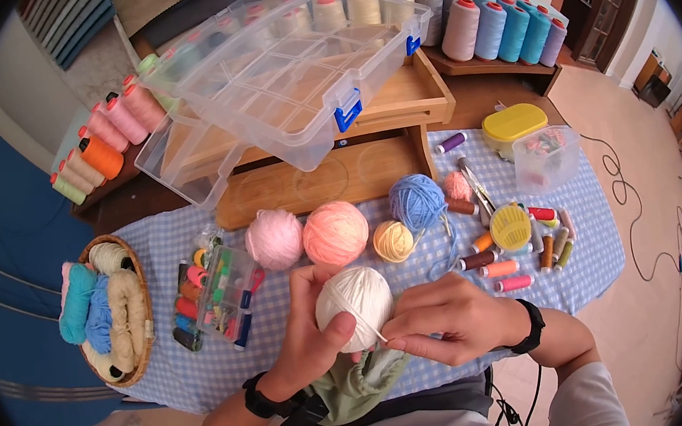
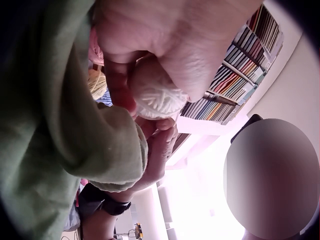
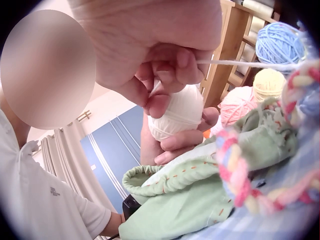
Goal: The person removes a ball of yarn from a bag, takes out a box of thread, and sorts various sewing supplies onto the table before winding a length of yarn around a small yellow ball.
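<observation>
A ball of white yarn (image 1: 356, 301) sits in my left hand (image 1: 302, 333), fingers behind it and thumb across its front. My right hand (image 1: 456, 317) pinches the white strand at the ball's lower right side. In the right wrist view the strand (image 3: 240, 64) also stretches taut from the right fingers toward the right edge. Just below the hands is a green cloth pouch (image 3: 185, 200) with orange stitches along its rim. A pink, yellow and blue braided cord (image 3: 237, 175) lies by it. The left wrist view shows the ball's underside between the fingers.
Pink (image 1: 274, 239), peach (image 1: 335, 233), yellow (image 1: 394, 241) and blue (image 1: 418, 202) yarn balls line the checked cloth (image 1: 290, 360). Scissors (image 1: 478, 190) and thread spools lie right; a basket (image 1: 146, 350) of skeins stands left. A clear divided case (image 1: 277, 78) rests behind on a wooden organizer.
</observation>
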Tool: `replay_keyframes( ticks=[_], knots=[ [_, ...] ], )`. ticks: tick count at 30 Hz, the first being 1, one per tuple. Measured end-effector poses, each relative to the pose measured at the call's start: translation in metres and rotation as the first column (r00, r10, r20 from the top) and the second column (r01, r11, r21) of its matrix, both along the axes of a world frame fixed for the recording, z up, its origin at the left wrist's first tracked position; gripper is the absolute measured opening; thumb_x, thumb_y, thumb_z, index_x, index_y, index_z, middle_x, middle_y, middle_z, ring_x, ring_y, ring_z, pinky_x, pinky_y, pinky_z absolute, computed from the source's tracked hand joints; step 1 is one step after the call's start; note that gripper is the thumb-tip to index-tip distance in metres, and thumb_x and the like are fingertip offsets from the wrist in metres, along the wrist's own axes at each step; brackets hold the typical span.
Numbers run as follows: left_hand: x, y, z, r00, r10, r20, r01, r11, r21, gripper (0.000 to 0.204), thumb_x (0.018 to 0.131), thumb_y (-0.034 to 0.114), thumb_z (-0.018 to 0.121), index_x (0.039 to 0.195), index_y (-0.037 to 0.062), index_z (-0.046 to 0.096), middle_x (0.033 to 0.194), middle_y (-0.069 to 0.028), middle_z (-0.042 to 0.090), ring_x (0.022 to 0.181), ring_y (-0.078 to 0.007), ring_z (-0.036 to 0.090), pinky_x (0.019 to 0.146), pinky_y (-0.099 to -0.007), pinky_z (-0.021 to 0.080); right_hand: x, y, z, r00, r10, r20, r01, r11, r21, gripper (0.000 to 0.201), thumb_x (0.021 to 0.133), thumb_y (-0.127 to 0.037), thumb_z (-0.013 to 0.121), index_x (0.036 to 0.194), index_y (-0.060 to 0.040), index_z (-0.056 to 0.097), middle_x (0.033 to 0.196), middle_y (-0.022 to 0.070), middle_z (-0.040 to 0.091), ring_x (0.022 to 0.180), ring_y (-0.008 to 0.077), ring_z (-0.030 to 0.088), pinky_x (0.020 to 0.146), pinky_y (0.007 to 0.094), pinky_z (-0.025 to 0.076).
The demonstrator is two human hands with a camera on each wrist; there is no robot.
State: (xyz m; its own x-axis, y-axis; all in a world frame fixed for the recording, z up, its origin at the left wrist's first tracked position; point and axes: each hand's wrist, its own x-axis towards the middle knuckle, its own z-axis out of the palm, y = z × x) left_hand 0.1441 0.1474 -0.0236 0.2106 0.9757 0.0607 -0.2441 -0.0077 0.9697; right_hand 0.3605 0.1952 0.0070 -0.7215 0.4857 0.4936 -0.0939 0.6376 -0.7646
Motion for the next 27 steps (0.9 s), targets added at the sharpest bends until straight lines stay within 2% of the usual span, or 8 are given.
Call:
replay_keyframes(
  ticks=[8,10,17,20,22,23,25,27],
  knots=[
    [0.001,0.002,-0.008,0.995,-0.038,0.087,0.048,0.992,-0.115,0.058,0.093,0.042,0.059,0.125,0.0042,0.029,0.116,-0.0127,0.048,0.096,-0.0158,0.058,0.069,-0.0264,0.055,0.000,-0.001,-0.001,1.000,0.011,0.006,-0.011,1.000,0.003,0.008,0.082,-0.005,0.069,0.090,-0.0036,0.069,0.081,0.0072,0.064,0.066,0.0243,0.063,0.052,0.0346,0.050],
    [0.000,0.002,-0.006,0.975,-0.088,0.203,0.126,0.975,-0.183,0.055,0.094,0.038,0.057,0.129,0.0047,0.029,0.119,-0.0116,0.048,0.100,-0.0160,0.057,0.078,-0.0292,0.053,-0.001,-0.002,-0.003,1.000,0.016,-0.011,-0.016,1.000,0.007,0.008,0.082,-0.006,0.069,0.090,-0.0040,0.069,0.080,0.0071,0.064,0.066,0.0245,0.063,0.052,0.0345,0.050],
    [0.001,0.002,-0.005,0.942,-0.098,0.322,0.174,0.960,-0.219,0.059,0.089,0.034,0.059,0.132,0.0048,0.031,0.121,-0.0101,0.049,0.113,-0.0176,0.052,0.098,-0.0336,0.044,0.000,-0.003,-0.001,1.000,0.021,0.001,-0.021,1.000,-0.010,0.009,0.082,-0.006,0.069,0.091,-0.0043,0.069,0.079,0.0068,0.064,0.067,0.0243,0.062,0.052,0.0346,0.050],
    [0.000,0.003,-0.004,0.918,-0.084,0.388,0.186,0.955,-0.232,0.065,0.088,0.041,0.056,0.135,0.0047,0.030,0.119,-0.0115,0.051,0.105,-0.0200,0.057,0.085,-0.0333,0.051,0.000,-0.001,-0.004,0.999,0.050,0.004,-0.050,0.999,0.014,0.011,0.081,-0.006,0.069,0.092,-0.0042,0.069,0.078,0.0067,0.063,0.067,0.0246,0.061,0.053,0.0350,0.049],
    [-0.006,0.004,0.001,0.815,-0.190,0.547,0.365,0.902,-0.231,0.066,0.088,0.046,0.050,0.137,0.0053,0.030,0.116,-0.0137,0.054,0.091,-0.0229,0.062,0.067,-0.0341,0.054,-0.001,-0.001,-0.004,0.998,0.066,0.019,-0.066,0.997,0.047,0.011,0.081,-0.006,0.068,0.092,-0.0043,0.069,0.076,0.0069,0.061,0.067,0.0254,0.061,0.053,0.0356,0.048],
    [-0.008,0.004,0.000,0.815,-0.189,0.547,0.364,0.902,-0.231,0.066,0.088,0.046,0.050,0.137,0.0053,0.030,0.116,-0.0137,0.054,0.091,-0.0229,0.062,0.067,-0.0341,0.054,0.000,-0.001,-0.003,0.998,0.066,0.019,-0.067,0.997,0.046,0.011,0.081,-0.006,0.068,0.092,-0.0043,0.069,0.076,0.0069,0.061,0.067,0.0254,0.061,0.053,0.0356,0.048],
    [-0.011,0.004,-0.004,0.747,-0.246,0.617,0.464,0.858,-0.219,0.065,0.090,0.047,0.045,0.139,0.0062,0.030,0.114,-0.0153,0.056,0.076,-0.0250,0.063,0.051,-0.0344,0.051,0.001,-0.001,0.001,0.996,0.061,0.068,-0.061,0.998,-0.006,0.011,0.081,-0.006,0.068,0.092,-0.0040,0.069,0.076,0.0075,0.061,0.068,0.0261,0.061,0.054,0.0362,0.048],
    [-0.009,0.000,-0.001,0.792,-0.196,0.578,0.413,0.869,-0.272,0.065,0.091,0.048,0.044,0.139,0.0064,0.030,0.113,-0.0154,0.057,0.074,-0.0248,0.063,0.051,-0.0341,0.050,0.000,-0.001,-0.004,0.997,0.055,0.061,-0.056,0.998,0.003,0.012,0.081,-0.006,0.068,0.093,-0.0038,0.068,0.076,0.0075,0.061,0.068,0.0265,0.061,0.054,0.0364,0.048]
  ],
)
